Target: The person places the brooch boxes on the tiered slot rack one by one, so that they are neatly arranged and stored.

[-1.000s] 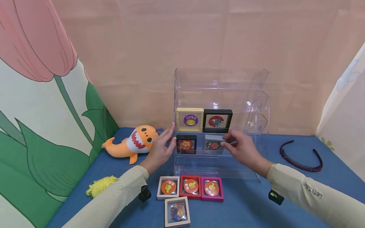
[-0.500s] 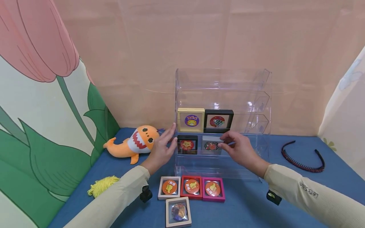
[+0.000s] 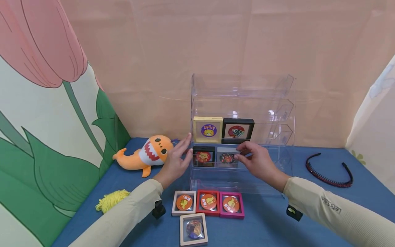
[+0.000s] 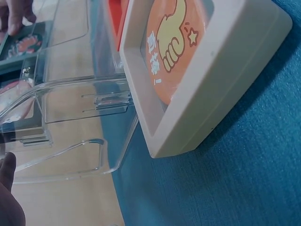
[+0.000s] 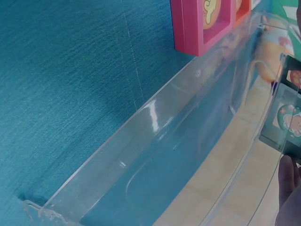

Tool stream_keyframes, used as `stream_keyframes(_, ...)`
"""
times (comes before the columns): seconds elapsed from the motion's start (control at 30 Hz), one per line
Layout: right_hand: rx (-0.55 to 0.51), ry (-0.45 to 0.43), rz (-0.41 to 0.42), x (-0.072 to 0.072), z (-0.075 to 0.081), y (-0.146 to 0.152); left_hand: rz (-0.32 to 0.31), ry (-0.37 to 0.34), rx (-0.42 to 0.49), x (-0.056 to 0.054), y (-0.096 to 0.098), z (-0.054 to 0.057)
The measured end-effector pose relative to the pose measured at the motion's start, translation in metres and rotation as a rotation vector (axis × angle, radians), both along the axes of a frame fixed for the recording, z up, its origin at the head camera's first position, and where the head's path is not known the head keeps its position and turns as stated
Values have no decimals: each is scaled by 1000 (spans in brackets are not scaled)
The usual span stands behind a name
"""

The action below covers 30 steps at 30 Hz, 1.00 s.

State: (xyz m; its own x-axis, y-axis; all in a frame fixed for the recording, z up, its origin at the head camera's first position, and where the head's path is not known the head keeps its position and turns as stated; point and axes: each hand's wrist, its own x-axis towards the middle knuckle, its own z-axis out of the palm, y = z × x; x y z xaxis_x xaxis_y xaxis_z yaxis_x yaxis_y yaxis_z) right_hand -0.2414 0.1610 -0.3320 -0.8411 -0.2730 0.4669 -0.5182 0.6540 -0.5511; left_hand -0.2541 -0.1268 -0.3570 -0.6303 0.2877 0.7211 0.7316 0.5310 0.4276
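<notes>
A clear acrylic tiered rack stands at the back of the blue table. My right hand pinches the right edge of a small grey display frame between thumb and fingers. This frame stands on a lower tier, close beside a black frame with a red badge. One tier up are a cream frame and another black frame. With straight fingers, my left hand rests at the rack's left side. The right wrist view catches the grey frame and fingertips at its edge.
Before the rack lie white, red and pink framed badges, with a beige one nearer. An orange shark plush and yellow yarn sit left, a dark headband right.
My right hand has slid the grey frame left along its tier, narrowing the gap to the black frame. My left hand has stayed at the rack's side.
</notes>
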Motion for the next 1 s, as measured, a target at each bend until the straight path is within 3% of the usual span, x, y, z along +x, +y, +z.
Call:
stream_keyframes(0.67, 46, 14, 2, 0, -1, -1, 4, -13, -4, 1, 1, 0)
stream_keyframes(1.0, 88, 62, 4, 8, -2, 8, 8, -16, -3, 1, 1, -1)
